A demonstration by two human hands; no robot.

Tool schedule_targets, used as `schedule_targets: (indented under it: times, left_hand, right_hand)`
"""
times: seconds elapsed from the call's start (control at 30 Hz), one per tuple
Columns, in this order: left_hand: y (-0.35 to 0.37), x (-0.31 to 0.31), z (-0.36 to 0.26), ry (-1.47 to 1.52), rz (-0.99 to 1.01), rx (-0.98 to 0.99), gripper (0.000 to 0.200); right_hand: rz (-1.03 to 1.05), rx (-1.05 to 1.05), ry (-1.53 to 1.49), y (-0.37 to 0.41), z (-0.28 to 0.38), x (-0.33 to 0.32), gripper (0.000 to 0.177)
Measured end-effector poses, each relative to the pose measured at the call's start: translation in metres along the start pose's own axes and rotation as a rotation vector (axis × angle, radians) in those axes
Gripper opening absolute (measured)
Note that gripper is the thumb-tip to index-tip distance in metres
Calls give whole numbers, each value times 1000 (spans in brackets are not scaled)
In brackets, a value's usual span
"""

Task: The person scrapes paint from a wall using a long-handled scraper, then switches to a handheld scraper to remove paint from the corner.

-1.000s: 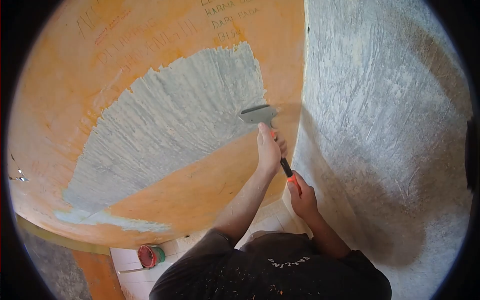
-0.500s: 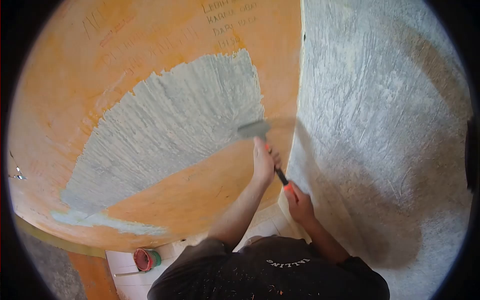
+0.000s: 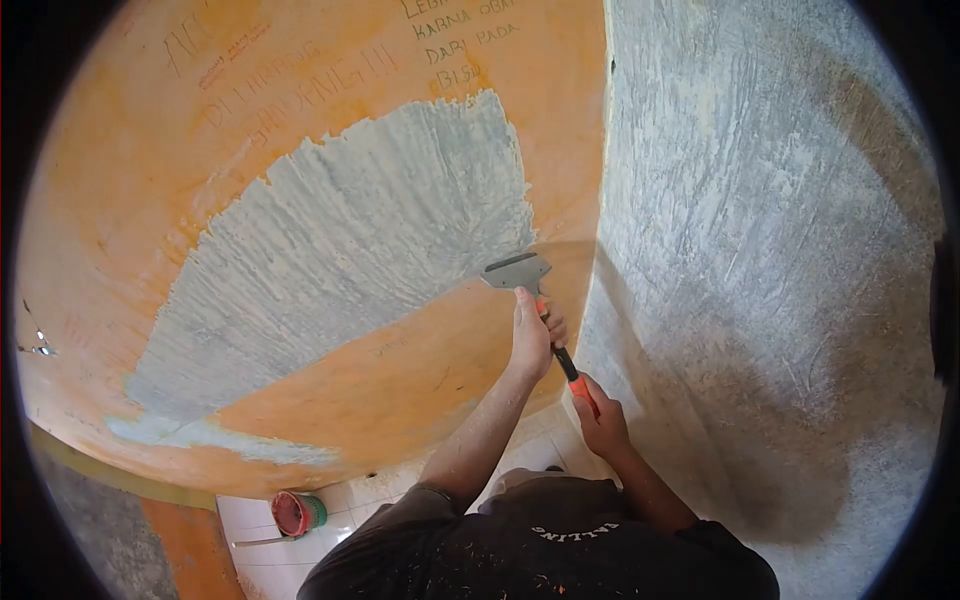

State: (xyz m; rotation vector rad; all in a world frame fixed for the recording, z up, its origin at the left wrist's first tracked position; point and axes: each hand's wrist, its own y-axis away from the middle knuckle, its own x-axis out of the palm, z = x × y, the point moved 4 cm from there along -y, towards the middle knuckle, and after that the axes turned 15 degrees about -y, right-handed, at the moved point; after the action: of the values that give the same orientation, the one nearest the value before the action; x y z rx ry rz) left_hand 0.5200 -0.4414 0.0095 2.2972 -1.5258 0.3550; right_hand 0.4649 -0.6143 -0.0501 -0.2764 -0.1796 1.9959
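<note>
A long-handled scraper point(image 3: 518, 270) with a wide grey head and a black and red handle rests at the lower right edge of the bare grey patch point(image 3: 340, 230) on the orange wall point(image 3: 380, 385). My left hand point(image 3: 532, 335) is wrapped round the handle just below the head, its thumb pointing up toward it. Lower down, my right hand point(image 3: 602, 415) grips the red end of the handle. The patch is streaked and has a jagged upper edge.
A rough grey-white wall point(image 3: 760, 250) meets the orange one at a corner on the right. On the tiled floor point(image 3: 255, 515) at the lower left stands a red and green bucket point(image 3: 292, 513). Handwriting point(image 3: 460, 45) marks the upper orange wall.
The scraper head and both hands have shifted slightly down and right in view. The head, blurred before, now shows sharply. The wall and bucket have shifted slightly in view.
</note>
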Motion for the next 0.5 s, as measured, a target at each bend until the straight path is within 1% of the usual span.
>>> schedule_targets:
  times: [0.07,0.1,0.17,0.2,0.27,0.37,0.4,0.47,0.5]
  left_hand:
    - [-4,3,-2,-22,119,-10,65]
    - [-5,5,-5,-20,115,-17,65]
    - [-8,10,-20,-30,142,83,66]
    - [-8,9,-18,-29,141,86,66]
    - [-12,5,-11,1,114,-9,66]
    - [-14,13,-28,2,139,40,66]
    - [-11,12,-29,-1,135,36,66]
    - [-7,13,-29,11,108,51,64]
    - [-9,11,-24,14,110,54,64]
  right_hand:
    - [49,116,-119,0,3,-1,46]
    - [51,125,-118,-2,4,-1,46]
    - [55,182,-173,-10,5,-2,46]
    - [58,179,-172,-10,4,-2,46]
    - [30,128,-142,-11,-1,0,45]
    - [26,85,-144,-23,21,-1,45]
    - [27,90,-149,-21,20,1,45]
    - [43,169,-183,-15,14,-2,45]
    - [44,165,-179,-14,11,-4,45]
